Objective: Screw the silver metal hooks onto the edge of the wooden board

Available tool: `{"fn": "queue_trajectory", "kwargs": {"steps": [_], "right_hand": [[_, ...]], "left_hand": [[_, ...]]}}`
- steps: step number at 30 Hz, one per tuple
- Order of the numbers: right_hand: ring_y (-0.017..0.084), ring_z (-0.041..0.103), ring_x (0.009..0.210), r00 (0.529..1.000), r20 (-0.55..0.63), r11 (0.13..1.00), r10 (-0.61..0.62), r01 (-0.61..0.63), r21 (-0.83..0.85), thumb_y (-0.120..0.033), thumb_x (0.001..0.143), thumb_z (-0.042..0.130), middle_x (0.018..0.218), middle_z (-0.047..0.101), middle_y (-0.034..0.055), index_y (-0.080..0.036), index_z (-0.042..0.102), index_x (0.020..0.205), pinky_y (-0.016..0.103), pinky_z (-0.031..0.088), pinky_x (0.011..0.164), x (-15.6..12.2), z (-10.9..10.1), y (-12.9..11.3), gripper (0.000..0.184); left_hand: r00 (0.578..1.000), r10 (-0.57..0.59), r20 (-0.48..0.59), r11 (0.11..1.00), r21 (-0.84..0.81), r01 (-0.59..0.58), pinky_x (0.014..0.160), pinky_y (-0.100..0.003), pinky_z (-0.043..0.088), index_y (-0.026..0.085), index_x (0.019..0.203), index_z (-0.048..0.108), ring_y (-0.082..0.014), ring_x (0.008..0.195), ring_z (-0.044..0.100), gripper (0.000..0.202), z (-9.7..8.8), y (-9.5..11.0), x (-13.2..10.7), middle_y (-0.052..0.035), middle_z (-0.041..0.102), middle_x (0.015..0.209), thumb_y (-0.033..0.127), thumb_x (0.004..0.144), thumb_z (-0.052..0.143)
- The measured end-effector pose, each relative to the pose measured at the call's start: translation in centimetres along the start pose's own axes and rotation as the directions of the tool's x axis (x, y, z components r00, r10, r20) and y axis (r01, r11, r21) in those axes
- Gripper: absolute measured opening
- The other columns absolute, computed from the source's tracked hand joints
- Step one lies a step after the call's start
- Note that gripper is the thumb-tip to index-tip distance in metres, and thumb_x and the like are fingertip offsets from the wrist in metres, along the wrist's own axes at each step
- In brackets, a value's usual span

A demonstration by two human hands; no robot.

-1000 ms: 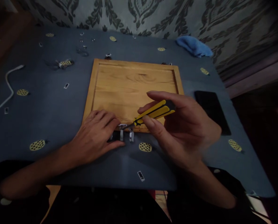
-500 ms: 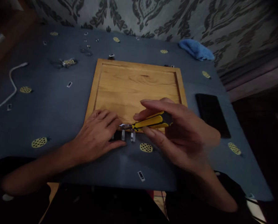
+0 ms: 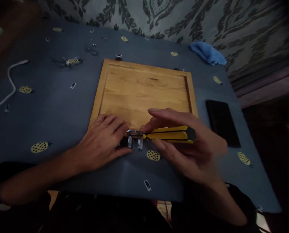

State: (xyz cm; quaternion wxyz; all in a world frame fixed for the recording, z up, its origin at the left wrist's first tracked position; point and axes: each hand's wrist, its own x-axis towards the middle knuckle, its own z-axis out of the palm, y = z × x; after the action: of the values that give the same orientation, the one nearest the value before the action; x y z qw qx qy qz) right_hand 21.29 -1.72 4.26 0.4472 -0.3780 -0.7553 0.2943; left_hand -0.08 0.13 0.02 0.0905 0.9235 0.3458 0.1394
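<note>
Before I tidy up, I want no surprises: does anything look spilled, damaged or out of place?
No obvious spill or damage. The cloth looks slightly stray: crumpled by the wall, away from the board and screwdriver.

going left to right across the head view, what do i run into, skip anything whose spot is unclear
White cable → left hand → metal piece → screwdriver → phone

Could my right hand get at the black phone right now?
Probably yes: the black phone lies beside the right hand with nothing visible between, though that hand holds a yellow-and-black screwdriver.
</note>
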Motion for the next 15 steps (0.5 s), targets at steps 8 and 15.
{"fn": "queue_trajectory", "kwargs": {"steps": [8,15], "right_hand": [[0.019,0.069,0.083,0.999,0.04,0.999,-0.008,0.01,-0.039,-0.018,0.087,0.072,0.092,0.073,0.0019,-0.027,0.066,0.126,0.035,0.06,0.072,0.05,-0.76,0.17,0.04],[0.023,0.073,0.086,0.998,0.052,0.998,-0.043,0.046,-0.051,-0.013,0.084,0.074,0.104,0.078,0.002,-0.032,0.059,0.138,0.041,0.064,0.076,0.05,-0.87,0.08,0.059]], "left_hand": [[1.0,-0.015,-0.006,1.0,-0.01,0.015,0.089,-0.044,0.045,0.016,0.107,0.064,-0.0286,0.1,0.057,0.041,0.02,0.07,0.04,-0.0093,0.067,0.105,0.055,0.096,0.057],[1.0,0.001,-0.018,1.0,0.003,-0.001,0.087,-0.044,0.045,0.014,0.106,0.064,-0.0289,0.098,0.057,0.039,0.04,0.07,0.07,-0.0107,0.066,0.103,0.051,0.097,0.058]]}}
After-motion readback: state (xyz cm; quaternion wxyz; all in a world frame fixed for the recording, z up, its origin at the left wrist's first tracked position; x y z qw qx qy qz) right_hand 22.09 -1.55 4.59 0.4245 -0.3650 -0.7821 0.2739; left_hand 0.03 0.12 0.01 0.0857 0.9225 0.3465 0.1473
